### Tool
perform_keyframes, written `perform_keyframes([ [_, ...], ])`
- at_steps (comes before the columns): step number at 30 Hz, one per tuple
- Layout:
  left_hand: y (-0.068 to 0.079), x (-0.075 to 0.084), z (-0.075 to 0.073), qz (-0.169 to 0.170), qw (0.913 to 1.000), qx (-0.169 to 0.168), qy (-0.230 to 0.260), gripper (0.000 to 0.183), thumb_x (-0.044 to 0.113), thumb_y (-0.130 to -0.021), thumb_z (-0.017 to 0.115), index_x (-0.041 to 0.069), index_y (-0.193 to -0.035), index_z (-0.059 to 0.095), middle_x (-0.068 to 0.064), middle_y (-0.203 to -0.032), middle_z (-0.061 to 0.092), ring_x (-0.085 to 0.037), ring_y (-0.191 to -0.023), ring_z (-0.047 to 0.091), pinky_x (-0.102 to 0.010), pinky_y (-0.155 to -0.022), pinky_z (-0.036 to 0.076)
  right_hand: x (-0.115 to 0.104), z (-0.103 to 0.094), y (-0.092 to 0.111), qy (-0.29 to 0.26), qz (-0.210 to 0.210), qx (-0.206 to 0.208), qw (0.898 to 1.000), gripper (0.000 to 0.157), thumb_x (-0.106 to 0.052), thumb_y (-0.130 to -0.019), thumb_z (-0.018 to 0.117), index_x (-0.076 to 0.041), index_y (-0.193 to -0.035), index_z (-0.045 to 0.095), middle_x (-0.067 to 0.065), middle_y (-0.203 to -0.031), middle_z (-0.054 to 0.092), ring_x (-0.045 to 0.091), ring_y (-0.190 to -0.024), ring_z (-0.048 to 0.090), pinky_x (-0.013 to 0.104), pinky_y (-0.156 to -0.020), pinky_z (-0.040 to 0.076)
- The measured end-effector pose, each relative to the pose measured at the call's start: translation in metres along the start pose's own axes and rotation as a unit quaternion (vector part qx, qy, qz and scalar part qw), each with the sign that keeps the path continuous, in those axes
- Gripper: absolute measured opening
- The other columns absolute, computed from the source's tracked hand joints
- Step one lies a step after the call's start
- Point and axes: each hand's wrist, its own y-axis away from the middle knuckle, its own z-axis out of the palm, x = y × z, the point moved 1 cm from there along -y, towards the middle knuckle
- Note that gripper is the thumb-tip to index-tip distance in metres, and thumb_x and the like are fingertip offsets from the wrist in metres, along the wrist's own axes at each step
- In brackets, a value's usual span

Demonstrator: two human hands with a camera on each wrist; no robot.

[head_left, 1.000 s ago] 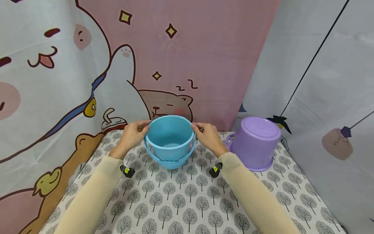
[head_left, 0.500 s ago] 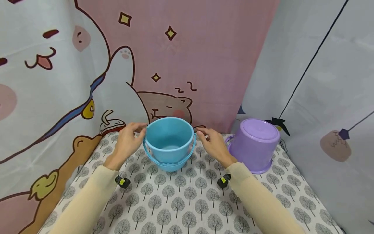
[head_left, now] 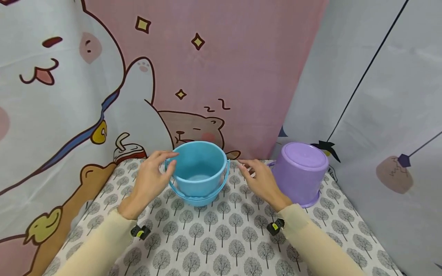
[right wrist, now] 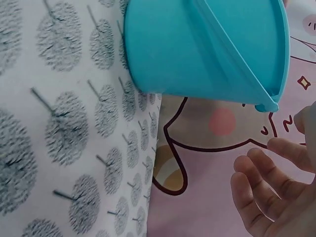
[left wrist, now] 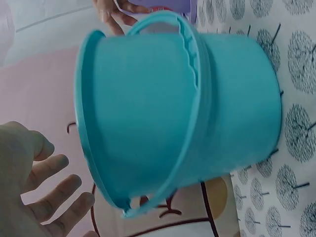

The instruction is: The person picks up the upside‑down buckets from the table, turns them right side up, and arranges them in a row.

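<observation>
A light blue bucket [head_left: 200,186] stands upright on the tree-print cloth, its handle [head_left: 226,178] hanging down across the front. My left hand [head_left: 152,176] is beside the bucket's left rim, fingers loosely bent and holding nothing; the left wrist view shows its fingers [left wrist: 59,192] apart from the rim. To the right, my right hand [head_left: 260,180] hovers a short way off the bucket, likewise holding nothing. In the right wrist view its fingers [right wrist: 269,182] are spread and relaxed, with a gap to the bucket [right wrist: 197,54].
A purple bucket [head_left: 300,176] sits upside down at the right rear of the table, beyond my right hand. The tree-print tablecloth [head_left: 221,237] covers the table. Cartoon-printed curtains [head_left: 241,76] hang behind and at both sides.
Both hands have let go of the blue bucket's rim and drawn apart, the right one moving right and towards me, the left one slightly left and nearer. The bucket stays standing.
</observation>
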Motion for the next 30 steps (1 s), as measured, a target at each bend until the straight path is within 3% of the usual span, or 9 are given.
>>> perform_keyframes([
  [3,0.004,0.011,0.003,0.018,0.9998,0.004,0.006,0.029,0.01,-0.11,0.079,0.01,-0.138,0.085,-0.017,-0.139,0.081,-0.025,-0.086,0.076,-0.028,-0.059,0.052,0.005,-0.005,0.01,0.001,-0.008,0.009,1.0,0.039,-0.033,-0.121,0.067,-0.013,-0.152,0.077,0.009,-0.127,0.084,0.024,-0.103,0.081,0.05,-0.092,0.073],
  [5,0.005,0.017,0.006,0.028,0.9995,0.006,0.012,0.029,0.01,-0.109,0.08,0.011,-0.138,0.085,-0.014,-0.138,0.081,-0.034,-0.113,0.081,-0.037,-0.071,0.062,0.008,-0.009,0.016,0.001,-0.012,0.016,1.0,0.037,-0.029,-0.12,0.069,-0.012,-0.151,0.078,0.008,-0.123,0.084,0.022,-0.102,0.08,0.048,-0.09,0.074],
  [7,0.005,0.024,0.01,0.041,0.9989,0.01,0.019,0.029,0.01,-0.108,0.081,0.01,-0.137,0.086,-0.013,-0.138,0.082,-0.037,-0.128,0.08,-0.046,-0.081,0.067,0.011,-0.013,0.022,0.006,-0.013,0.021,1.0,0.035,-0.027,-0.119,0.07,-0.013,-0.15,0.079,0.006,-0.121,0.084,0.019,-0.1,0.078,0.042,-0.087,0.073],
  [9,0.006,0.03,0.013,0.055,0.998,0.013,0.027,0.029,0.009,-0.107,0.082,0.01,-0.136,0.086,-0.012,-0.137,0.082,-0.037,-0.131,0.079,-0.054,-0.092,0.07,0.014,-0.017,0.029,0.008,-0.013,0.022,1.0,0.035,-0.026,-0.119,0.07,-0.016,-0.151,0.078,0.004,-0.118,0.083,0.017,-0.096,0.076,0.038,-0.084,0.072],
  [13,0.008,0.043,0.019,0.089,0.9951,0.02,0.038,0.028,0.009,-0.105,0.084,0.009,-0.133,0.086,-0.013,-0.138,0.083,-0.038,-0.13,0.08,-0.058,-0.104,0.07,0.02,-0.023,0.043,0.015,-0.019,0.031,0.999,0.034,-0.024,-0.117,0.073,-0.016,-0.149,0.079,0.003,-0.118,0.083,0.015,-0.094,0.076,0.037,-0.083,0.072],
  [19,0.015,0.068,0.032,0.131,0.9906,0.019,0.033,0.035,0.011,-0.103,0.087,0.012,-0.138,0.085,-0.012,-0.139,0.082,-0.037,-0.125,0.08,-0.059,-0.104,0.068,0.03,-0.036,0.064,0.018,-0.034,0.063,0.997,0.03,-0.017,-0.115,0.075,-0.012,-0.144,0.082,0.002,-0.117,0.082,0.016,-0.097,0.079,0.039,-0.084,0.074],
  [24,0.021,0.086,0.046,0.149,0.9883,0.002,0.034,0.048,0.015,-0.102,0.088,0.018,-0.15,0.079,-0.01,-0.146,0.08,-0.035,-0.13,0.078,-0.061,-0.107,0.066,0.039,-0.05,0.081,0.027,-0.042,0.086,0.995,0.03,-0.01,-0.112,0.077,-0.009,-0.142,0.082,0.003,-0.118,0.082,0.015,-0.098,0.078,0.034,-0.086,0.073],
  [30,0.025,0.104,0.064,0.179,0.983,-0.025,0.032,0.049,0.02,-0.104,0.088,0.02,-0.152,0.077,-0.008,-0.151,0.077,-0.032,-0.136,0.076,-0.057,-0.108,0.068,0.05,-0.067,0.098,0.055,-0.052,0.114,0.991,0.031,-0.007,-0.108,0.082,-0.008,-0.138,0.084,0.004,-0.117,0.084,0.012,-0.098,0.077,0.031,-0.086,0.072],
])
